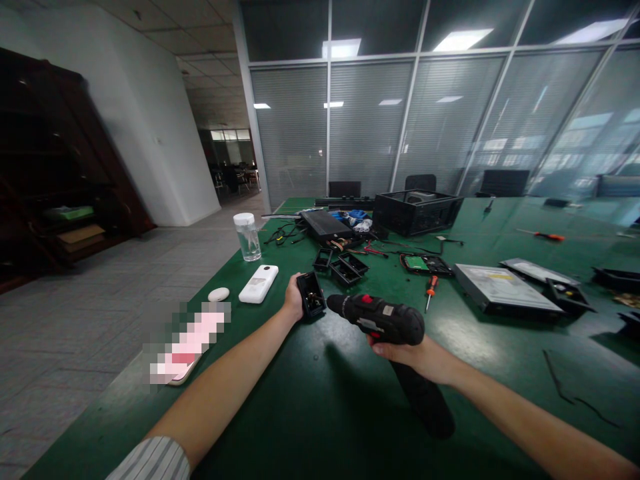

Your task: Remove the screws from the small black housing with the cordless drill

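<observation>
My left hand (294,298) grips a small black plastic box (312,294) by its left side and tilts it up, its open side toward me. A few small metallic bits show inside the box, too small to name. Wrapped round the handle of a black and red cordless drill (383,317) is my right hand (405,353). The drill's chuck points left, close to the box's right edge; whether they touch I cannot tell. More black plastic boxes (349,268) sit on the green table (320,400) just behind.
An orange screwdriver (431,288), an opened device with a green board (420,263) and a metal disc drive (505,290) lie to the right. Left stand a water bottle (249,239), a white power bank (259,284) and a phone (193,347). Farther back is a black computer case (417,212).
</observation>
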### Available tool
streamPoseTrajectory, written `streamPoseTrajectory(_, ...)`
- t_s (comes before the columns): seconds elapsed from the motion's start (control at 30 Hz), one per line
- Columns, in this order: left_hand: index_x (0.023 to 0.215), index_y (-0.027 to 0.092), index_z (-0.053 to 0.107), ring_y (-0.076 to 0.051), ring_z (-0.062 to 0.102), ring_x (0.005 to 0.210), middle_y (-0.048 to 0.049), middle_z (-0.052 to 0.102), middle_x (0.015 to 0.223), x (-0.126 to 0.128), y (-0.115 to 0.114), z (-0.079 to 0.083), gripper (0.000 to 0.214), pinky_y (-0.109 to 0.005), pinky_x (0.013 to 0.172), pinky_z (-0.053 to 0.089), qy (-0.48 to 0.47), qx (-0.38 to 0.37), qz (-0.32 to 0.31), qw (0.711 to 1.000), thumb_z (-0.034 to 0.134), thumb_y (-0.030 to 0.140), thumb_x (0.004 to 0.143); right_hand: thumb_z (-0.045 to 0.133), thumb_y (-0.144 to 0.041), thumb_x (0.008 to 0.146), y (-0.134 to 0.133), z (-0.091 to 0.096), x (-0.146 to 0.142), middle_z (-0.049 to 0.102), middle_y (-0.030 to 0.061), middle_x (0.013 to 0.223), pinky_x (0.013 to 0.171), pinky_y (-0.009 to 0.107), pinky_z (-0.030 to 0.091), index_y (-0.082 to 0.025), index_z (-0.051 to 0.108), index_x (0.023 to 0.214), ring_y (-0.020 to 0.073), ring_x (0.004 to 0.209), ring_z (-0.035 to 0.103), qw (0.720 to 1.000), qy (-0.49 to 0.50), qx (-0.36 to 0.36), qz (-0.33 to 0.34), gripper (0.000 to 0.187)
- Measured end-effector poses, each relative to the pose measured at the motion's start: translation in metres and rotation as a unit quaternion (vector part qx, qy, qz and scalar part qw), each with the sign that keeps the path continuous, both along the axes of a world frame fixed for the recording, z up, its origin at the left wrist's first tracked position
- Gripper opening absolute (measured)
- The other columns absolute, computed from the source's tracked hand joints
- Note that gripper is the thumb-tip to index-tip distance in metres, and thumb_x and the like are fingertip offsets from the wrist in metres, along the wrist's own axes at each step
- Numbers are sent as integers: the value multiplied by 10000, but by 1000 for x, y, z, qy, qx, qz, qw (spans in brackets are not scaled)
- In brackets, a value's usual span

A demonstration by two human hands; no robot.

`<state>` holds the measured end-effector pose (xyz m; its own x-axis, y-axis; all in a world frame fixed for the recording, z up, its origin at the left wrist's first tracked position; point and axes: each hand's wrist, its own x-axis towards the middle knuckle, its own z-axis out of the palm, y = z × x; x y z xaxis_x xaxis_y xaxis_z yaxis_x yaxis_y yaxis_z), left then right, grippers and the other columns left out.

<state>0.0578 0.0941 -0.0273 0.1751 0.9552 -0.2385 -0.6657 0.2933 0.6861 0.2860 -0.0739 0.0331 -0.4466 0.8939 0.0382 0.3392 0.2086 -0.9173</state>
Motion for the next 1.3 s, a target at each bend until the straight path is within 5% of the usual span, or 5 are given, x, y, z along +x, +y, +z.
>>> streamPoseTrajectory(1.3,774,165,573,-249,624,547,-64,603,598,0,-1,-1,355,-383,527,502,19,27,-14,999,464,503,785,617,-403,790,-1,1,1,574,31,847,737,317,459,-163,604,904,188,801,534,1000,-2,-5,-2,266)
